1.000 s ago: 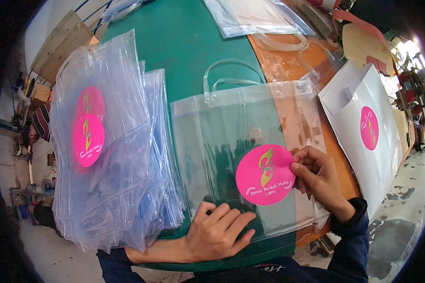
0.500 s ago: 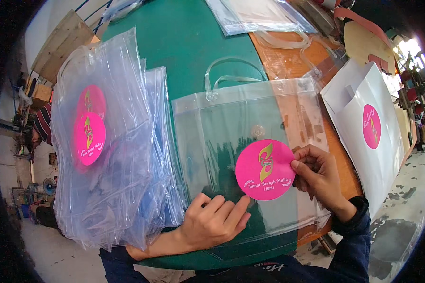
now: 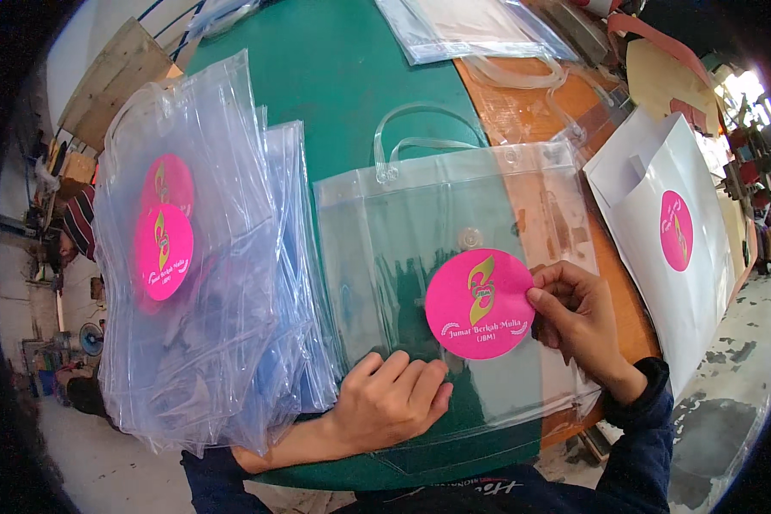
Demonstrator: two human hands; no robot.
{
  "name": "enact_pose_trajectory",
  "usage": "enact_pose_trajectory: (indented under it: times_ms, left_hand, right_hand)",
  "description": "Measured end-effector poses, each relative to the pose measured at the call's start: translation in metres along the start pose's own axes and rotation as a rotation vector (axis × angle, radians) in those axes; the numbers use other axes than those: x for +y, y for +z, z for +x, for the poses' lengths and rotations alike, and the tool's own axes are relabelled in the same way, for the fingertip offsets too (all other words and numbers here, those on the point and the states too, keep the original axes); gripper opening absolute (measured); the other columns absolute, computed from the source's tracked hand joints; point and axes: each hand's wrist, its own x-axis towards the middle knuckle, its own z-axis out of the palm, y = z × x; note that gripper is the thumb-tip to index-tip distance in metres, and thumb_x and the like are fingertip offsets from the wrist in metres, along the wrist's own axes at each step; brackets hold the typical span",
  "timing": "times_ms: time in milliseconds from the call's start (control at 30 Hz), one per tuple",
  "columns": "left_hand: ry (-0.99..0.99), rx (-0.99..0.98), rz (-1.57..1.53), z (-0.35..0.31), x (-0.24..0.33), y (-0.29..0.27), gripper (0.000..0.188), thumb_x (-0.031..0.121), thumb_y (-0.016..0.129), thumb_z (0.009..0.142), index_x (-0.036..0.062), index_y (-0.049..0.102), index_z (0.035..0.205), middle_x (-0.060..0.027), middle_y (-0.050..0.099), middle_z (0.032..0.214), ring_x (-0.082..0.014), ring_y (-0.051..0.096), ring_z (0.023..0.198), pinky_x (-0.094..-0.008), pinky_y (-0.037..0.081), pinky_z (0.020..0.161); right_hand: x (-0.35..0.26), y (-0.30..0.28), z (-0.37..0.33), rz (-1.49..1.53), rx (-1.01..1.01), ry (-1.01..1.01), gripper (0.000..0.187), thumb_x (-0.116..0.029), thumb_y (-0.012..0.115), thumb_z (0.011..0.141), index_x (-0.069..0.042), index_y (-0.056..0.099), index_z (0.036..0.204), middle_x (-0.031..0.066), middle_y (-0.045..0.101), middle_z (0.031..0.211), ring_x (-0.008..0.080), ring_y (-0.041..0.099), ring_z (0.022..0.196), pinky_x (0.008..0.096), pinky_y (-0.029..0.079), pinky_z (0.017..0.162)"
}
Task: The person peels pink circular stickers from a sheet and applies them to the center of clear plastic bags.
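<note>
On the clear handled bag [image 3: 454, 283], a round pink sticker [image 3: 480, 303] is pinched by the right hand [image 3: 578, 313]; the left hand [image 3: 394, 403] is pressed flat, released.

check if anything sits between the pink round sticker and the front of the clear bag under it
Nothing visible does. The right hand pinches the pink round sticker at its right edge, directly over the clear bag. The left hand lies flat on the bag's lower part, below and left of the sticker, not under it.

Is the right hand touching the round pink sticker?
Touching. In the head view the right hand pinches the edge of the round pink sticker with its fingertips.
</note>
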Motion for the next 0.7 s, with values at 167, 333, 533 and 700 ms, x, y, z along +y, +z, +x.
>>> enact_pose_trajectory:
  times_ms: [167,333,533,700]
  left_hand:
    - [-0.061,0.041,-0.121,-0.0007,-0.0058,0.005,0.016,0.005,0.065,0.066,0.0017,0.053,0.075,-0.0029,0.051,0.065,-0.0189,0.045,0.051,-0.03,0.032,0.045]
    - [-0.091,0.101,-0.219,-0.0005,-0.0078,0.0015,0.024,0.003,0.064,0.067,-0.0011,0.052,0.088,-0.0074,0.048,0.07,-0.0231,0.043,0.058,-0.0315,0.033,0.051]
    - [-0.244,0.033,-0.037,0.0006,-0.0011,-0.0009,0.05,0.011,0.064,0.069,0.0031,0.048,0.115,-0.0102,0.038,0.086,-0.0246,0.036,0.076,-0.0343,0.032,0.066]
    - [-0.261,-0.022,0.041,0.0001,0.0,-0.003,0.057,0.021,0.063,0.071,0.0022,0.041,0.12,-0.012,0.036,0.089,-0.025,0.033,0.078,-0.0371,0.029,0.07]
  right_hand:
    - [0.0049,-0.0011,0.0011,0.016,-0.009,-0.013,0.013,-0.009,0.056,0.084,0.002,0.053,0.09,0.0024,0.056,0.066,0.0035,0.047,0.046,0.0163,0.036,0.037]
    - [0.0018,0.0019,0.0017,0.016,0.002,0.006,0.012,-0.008,0.056,0.083,0.002,0.053,0.089,0.0025,0.056,0.066,0.0034,0.047,0.045,0.0162,0.035,0.036]
    - [0.0017,0.0006,0.0032,0.023,0.001,-0.008,0.011,-0.007,0.055,0.083,0.002,0.053,0.088,0.0025,0.055,0.064,0.0035,0.046,0.044,0.0165,0.034,0.035]
    - [-0.0007,0.003,0.0025,0.028,0.019,-0.003,0.011,-0.007,0.055,0.083,0.002,0.053,0.088,0.0025,0.055,0.063,0.0036,0.046,0.043,0.0167,0.034,0.035]
